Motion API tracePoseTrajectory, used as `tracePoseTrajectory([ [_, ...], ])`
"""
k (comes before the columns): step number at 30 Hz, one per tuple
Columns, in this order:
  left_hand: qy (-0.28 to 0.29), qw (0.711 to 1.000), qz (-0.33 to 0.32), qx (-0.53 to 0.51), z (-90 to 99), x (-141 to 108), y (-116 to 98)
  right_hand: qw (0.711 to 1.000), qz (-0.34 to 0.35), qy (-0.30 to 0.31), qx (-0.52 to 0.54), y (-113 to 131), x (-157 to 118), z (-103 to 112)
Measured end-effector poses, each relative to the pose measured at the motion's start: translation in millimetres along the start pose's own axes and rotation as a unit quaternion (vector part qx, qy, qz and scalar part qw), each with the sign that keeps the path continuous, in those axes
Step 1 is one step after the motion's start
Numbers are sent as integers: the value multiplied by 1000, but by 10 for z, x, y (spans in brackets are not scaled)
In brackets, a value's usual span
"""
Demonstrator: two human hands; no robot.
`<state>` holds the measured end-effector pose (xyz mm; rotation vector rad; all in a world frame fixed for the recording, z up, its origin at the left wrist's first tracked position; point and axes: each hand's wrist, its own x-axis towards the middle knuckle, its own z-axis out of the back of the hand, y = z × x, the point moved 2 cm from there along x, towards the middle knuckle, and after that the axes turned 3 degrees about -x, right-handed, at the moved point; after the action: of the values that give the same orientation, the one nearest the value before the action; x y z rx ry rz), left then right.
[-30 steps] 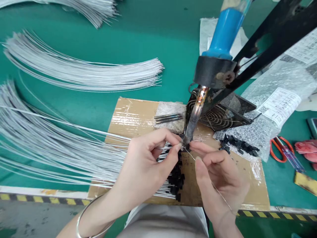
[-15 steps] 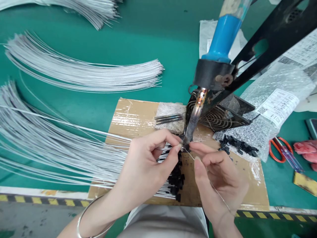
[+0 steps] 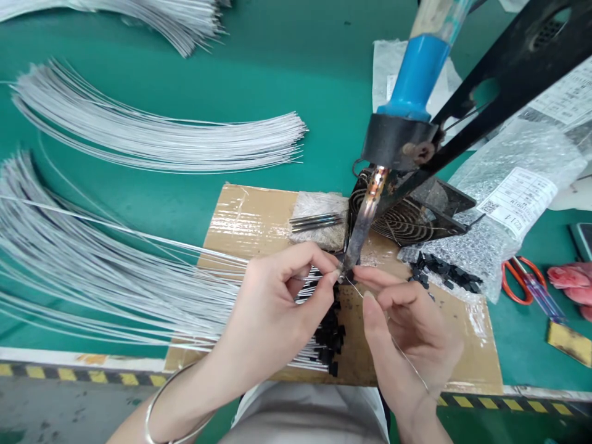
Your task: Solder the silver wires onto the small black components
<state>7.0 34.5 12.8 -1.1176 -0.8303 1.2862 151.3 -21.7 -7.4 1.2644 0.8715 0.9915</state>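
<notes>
A blue-handled soldering iron [image 3: 365, 222], clamped in a black stand, points down with its tip between my hands. My left hand [image 3: 287, 302] pinches the end of a thin grey wire right beside the tip; the exact end is hidden by the fingertips. In my right hand [image 3: 407, 327], a thin strand of solder wire [image 3: 409, 364] is held between thumb and fingers, its front end reaching the tip and its tail running along the palm. Under my left hand lie grey wires with black connectors [image 3: 330, 336] at their ends.
A cardboard sheet [image 3: 250, 216] lies beneath the work. Bundles of grey wires [image 3: 161, 142] spread at left. A black fan [image 3: 407, 216] stands behind the iron. Right of it are loose black pieces [image 3: 446, 271], a bubble-wrap bag [image 3: 485, 228] and orange-handled scissors [image 3: 515, 283].
Almost nothing differs. Both hands keep their pinch at the iron's tip, and the whole view has shifted very slightly.
</notes>
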Motion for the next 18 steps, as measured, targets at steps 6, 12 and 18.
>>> tracePoseTrajectory([
  [6,-5,1000,-7,8,10,-18,12,1000,22,2,-8,-1,9,3],
  [12,-3,1000,-12,13,5,-16,-11,999,44,13,-8,-31,11,20],
  [18,3,1000,-9,21,0,4,-26,1000,23,9,-9,-8,-1,17],
])
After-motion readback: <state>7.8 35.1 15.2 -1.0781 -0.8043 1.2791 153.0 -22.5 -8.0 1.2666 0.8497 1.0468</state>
